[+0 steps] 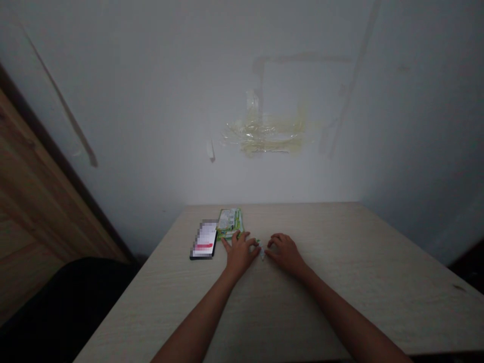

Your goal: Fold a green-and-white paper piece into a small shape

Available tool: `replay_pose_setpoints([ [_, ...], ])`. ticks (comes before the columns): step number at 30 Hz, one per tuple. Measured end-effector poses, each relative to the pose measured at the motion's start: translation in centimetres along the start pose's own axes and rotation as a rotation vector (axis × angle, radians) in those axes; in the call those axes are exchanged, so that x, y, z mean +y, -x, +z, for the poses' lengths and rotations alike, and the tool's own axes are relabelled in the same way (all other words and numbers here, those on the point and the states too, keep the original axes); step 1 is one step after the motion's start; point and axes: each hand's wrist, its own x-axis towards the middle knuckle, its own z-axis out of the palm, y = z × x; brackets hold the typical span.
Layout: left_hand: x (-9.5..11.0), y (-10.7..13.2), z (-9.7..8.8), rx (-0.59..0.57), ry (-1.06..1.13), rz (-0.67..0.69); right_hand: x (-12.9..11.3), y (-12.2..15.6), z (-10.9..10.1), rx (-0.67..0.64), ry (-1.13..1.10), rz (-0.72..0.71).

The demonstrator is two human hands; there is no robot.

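Note:
A small crumpled whitish piece with some green (262,251) lies on the table between my hands; what exactly it is cannot be made out. My left hand (240,254) rests on the tabletop with its fingers spread, the thumb side at or touching the piece's left edge. Its other fingertips reach the lower edge of a green and white packet (229,221). Just right of the small piece is my right hand (286,254), palm down, fingers bent and apart, the thumb tip close to the piece. Nothing shows in its grasp.
A phone (204,242) with a lit, blurred screen lies left of the packet, against it. The pale wooden table (340,287) meets a white wall (159,126) bearing clear tape (264,136). A dark shape (75,302) and wooden boards (30,191) stand at the left.

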Motion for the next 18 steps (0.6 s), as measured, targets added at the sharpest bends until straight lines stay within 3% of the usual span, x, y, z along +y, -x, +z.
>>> replay_pose_setpoints([
  [18,-0.2,-0.23,0.35,-0.015,0.032,-0.032,-0.49,0.21,0.13,0.01,0.053,-0.015],
])
